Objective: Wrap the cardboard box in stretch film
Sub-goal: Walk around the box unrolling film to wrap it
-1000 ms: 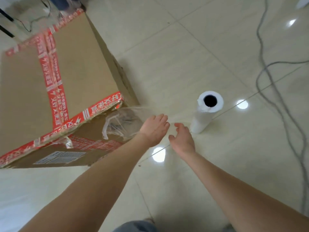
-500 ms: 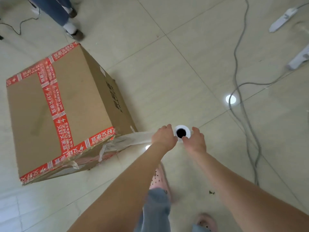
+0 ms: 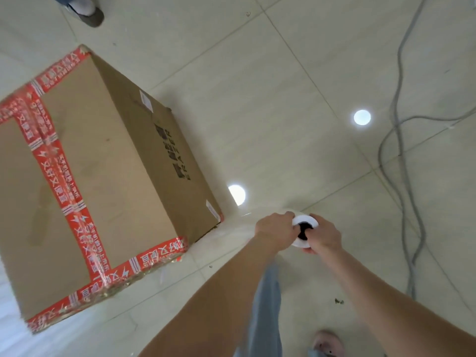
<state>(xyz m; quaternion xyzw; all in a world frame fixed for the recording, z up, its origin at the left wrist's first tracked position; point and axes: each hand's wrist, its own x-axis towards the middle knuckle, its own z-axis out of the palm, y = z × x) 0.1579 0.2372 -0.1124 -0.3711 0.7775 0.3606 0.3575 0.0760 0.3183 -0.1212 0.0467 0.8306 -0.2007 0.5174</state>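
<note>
A large cardboard box (image 3: pixel 103 176) sealed with red printed tape stands on the tiled floor at the left. A white roll of stretch film (image 3: pixel 304 231) is held upright to the right of the box's near right corner, seen from above with its dark core showing. My left hand (image 3: pixel 275 231) grips the roll's left side and my right hand (image 3: pixel 325 237) grips its right side. A clear sheet of film (image 3: pixel 229 230) stretches from the roll to the box's lower near corner.
Grey cables (image 3: pixel 401 140) run across the floor at the right. Another person's shoe (image 3: pixel 88 12) stands beyond the box at the top left. My own legs and a pink slipper (image 3: pixel 327 342) are below my arms. Ceiling lights reflect on the glossy tiles.
Both hands closed around the roll and lifted it off the floor. The film has pulled taut from the box corner, and my view has shifted to the right of the box.
</note>
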